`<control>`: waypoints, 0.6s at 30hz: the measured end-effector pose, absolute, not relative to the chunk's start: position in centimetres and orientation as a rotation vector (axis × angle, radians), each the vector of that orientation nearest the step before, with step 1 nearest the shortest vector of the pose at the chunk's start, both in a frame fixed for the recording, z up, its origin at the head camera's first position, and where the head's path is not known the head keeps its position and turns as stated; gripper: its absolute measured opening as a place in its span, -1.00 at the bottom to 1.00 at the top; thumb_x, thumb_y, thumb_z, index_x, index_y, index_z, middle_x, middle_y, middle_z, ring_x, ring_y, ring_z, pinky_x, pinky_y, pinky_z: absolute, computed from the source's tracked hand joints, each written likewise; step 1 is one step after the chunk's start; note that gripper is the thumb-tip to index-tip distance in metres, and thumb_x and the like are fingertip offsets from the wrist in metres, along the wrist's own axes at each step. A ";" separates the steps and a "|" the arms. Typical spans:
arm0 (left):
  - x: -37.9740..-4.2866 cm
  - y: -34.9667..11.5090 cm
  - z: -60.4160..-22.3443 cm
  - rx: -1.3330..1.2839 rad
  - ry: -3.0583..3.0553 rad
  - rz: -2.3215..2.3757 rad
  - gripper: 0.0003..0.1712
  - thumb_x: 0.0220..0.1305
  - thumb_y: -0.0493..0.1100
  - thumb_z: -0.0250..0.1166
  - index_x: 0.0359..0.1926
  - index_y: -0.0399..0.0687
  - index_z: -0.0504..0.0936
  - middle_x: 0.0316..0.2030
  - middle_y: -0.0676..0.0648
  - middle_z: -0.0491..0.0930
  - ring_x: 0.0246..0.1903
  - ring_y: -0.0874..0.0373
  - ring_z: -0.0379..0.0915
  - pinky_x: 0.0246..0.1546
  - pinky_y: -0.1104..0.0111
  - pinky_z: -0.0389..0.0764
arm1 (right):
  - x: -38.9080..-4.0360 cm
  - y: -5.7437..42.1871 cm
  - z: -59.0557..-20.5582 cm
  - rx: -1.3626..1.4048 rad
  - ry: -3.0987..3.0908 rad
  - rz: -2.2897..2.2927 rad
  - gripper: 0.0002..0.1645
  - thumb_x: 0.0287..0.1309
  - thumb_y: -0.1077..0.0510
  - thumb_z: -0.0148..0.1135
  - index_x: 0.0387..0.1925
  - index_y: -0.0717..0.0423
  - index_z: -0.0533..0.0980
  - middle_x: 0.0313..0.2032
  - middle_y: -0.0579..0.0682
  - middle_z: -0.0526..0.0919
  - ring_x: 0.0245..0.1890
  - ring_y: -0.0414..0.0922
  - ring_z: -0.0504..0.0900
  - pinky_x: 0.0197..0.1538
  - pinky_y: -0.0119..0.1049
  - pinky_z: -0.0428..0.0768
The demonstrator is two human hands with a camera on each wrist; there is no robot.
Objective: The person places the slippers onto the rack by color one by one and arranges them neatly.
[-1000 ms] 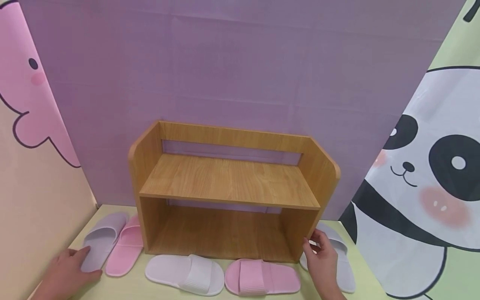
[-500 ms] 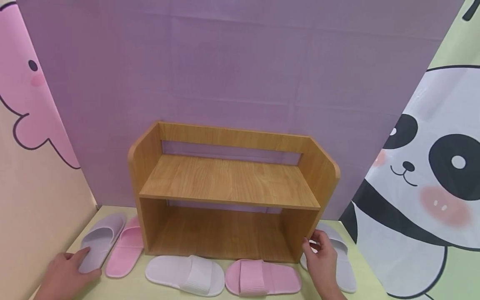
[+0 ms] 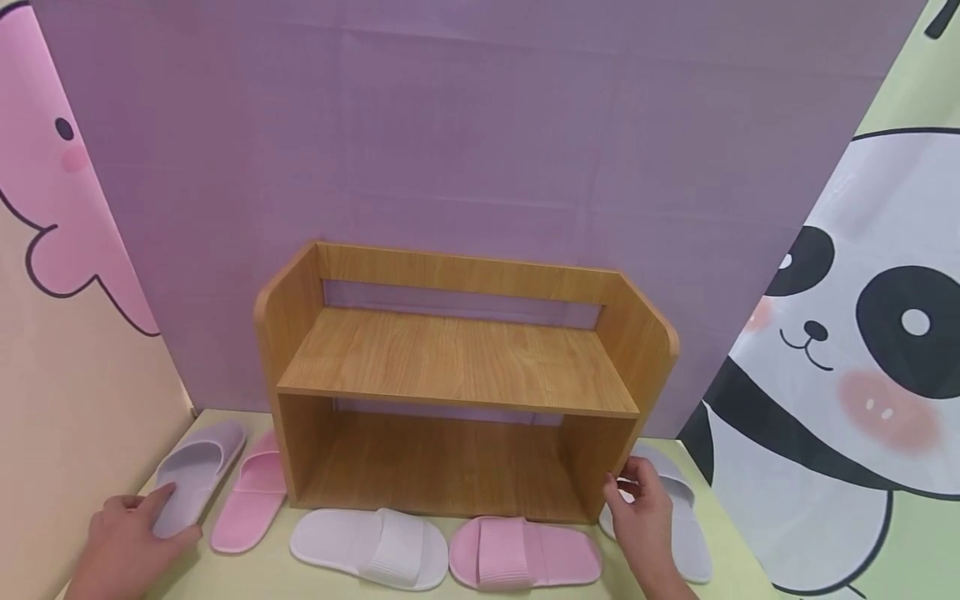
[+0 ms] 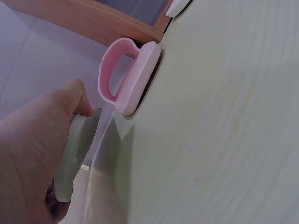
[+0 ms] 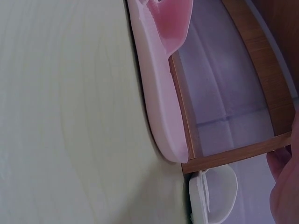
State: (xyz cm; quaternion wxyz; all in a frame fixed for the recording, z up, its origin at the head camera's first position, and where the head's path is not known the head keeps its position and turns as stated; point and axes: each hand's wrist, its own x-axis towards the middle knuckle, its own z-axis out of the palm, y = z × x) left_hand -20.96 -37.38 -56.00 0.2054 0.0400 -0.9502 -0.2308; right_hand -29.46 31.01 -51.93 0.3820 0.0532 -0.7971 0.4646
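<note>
At the left side, my left hand (image 3: 133, 537) pinches the heel end of a pale lavender slipper (image 3: 197, 471) between thumb and fingers. In the left wrist view that slipper (image 4: 77, 151) is held edge-on, raised off the tabletop. Beside it a pink slipper (image 3: 249, 504) leans along the left side of a two-tier wooden shelf (image 3: 457, 358). My right hand (image 3: 643, 521) grips the front edge of the shelf's right side panel, low down. The right wrist view shows fingers (image 5: 279, 158) bent behind that panel.
A white slipper (image 3: 330, 533) and a pink slipper (image 3: 562, 554) lie sideways along the shelf's front. Pale slippers (image 3: 690, 542) lie right of the shelf, partly behind my right hand. A purple backdrop (image 3: 465, 133) stands behind; a panda-printed panel (image 3: 825, 433) borders the right.
The lavender slipper has shifted slightly left and up in my left hand, widening the gap to the pink one. My right hand and the shelf stay nearly still.
</note>
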 end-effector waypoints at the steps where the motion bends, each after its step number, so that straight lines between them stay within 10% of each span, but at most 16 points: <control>1: -21.0 -37.4 -56.0 0.106 -2.636 -0.639 -0.11 0.17 0.10 0.56 0.30 -0.48 0.56 -0.03 -0.67 0.40 -0.02 -0.58 0.34 -0.21 -0.10 0.41 | -29.4 31.0 -51.9 0.134 -2.038 1.183 -0.69 0.16 0.56 0.39 -0.09 0.28 0.64 -0.19 0.07 0.77 -0.15 -0.06 0.72 -0.07 -0.67 0.61; 18: -20.9 -36.5 -54.9 0.088 -2.542 -0.618 -0.15 0.12 0.03 0.56 0.29 -0.45 0.58 -0.01 -0.70 0.44 -0.01 -0.60 0.36 -0.14 -0.18 0.34 | -29.5 31.1 -52.0 0.169 -2.015 1.200 -0.68 0.14 0.60 0.35 -0.09 0.32 0.63 -0.20 0.09 0.77 -0.15 -0.08 0.74 -0.07 -0.67 0.62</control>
